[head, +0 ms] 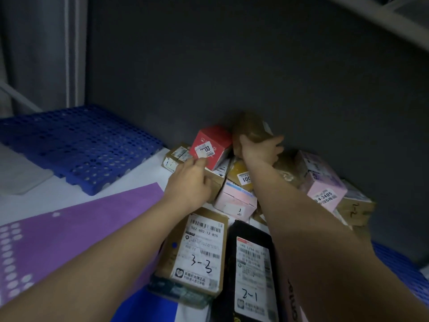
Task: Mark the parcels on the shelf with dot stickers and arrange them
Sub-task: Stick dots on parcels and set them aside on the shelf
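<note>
Head view, looking down at your two bare arms reaching into a dim shelf (pixel 76 189) against a dark back wall. Your right hand (pixel 260 149) is farthest in, its fingers curled round a blurred brown parcel (pixel 251 126) at the top of the pile, apparently lifted a little. Just left of that hand leans a red box (pixel 212 147) with a white label. Your left hand (pixel 189 182) is at the box's lower corner, fingers bent toward it; you cannot tell whether they pinch anything. Below and to the right of your right wrist lie pink boxes (pixel 234 201) and more brown cartons, heaped together. Nearer you, under both forearms, lie a tan parcel marked 3-3 (pixel 199 249), which carries a small blue dot, and a black parcel marked 2-1 (pixel 250 270). Left of your left forearm lies a purple sticker sheet (pixel 76 228) with many dots gone, and beyond it a blue perforated mat (pixel 76 145).

This looks like the sorting step: pulling one parcel free. Next, steady the red box so the heap does not slide, bring the brown parcel toward you, then peel a dot for it.
</note>
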